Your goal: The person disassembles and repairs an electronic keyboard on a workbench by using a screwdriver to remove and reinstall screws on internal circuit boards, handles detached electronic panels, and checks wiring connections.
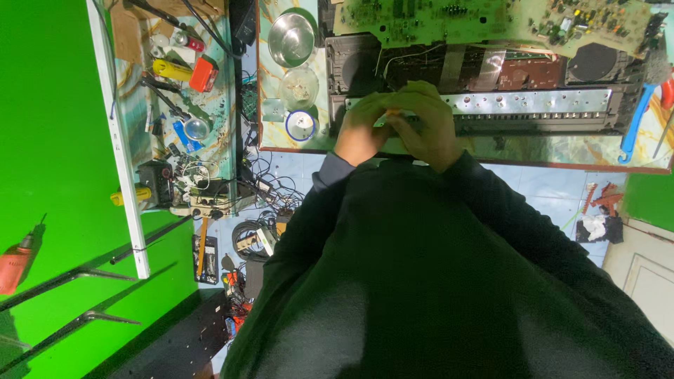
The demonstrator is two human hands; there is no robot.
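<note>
In the head view, the left hand and right hand are pressed together, pinching something small and hidden, at the near edge of the opened amplifier chassis on the counter, judged heavy, stiff, best gripped by its metal frame.

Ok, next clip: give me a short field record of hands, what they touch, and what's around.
left hand: curled at the front edge of the opened electronic chassis
right hand: overlapping the left, on the same edge
held item: something small and orange between the fingers, unclear
above chassis: green circuit board
beside chassis: steel bowl, blue-handled pliers
</note>
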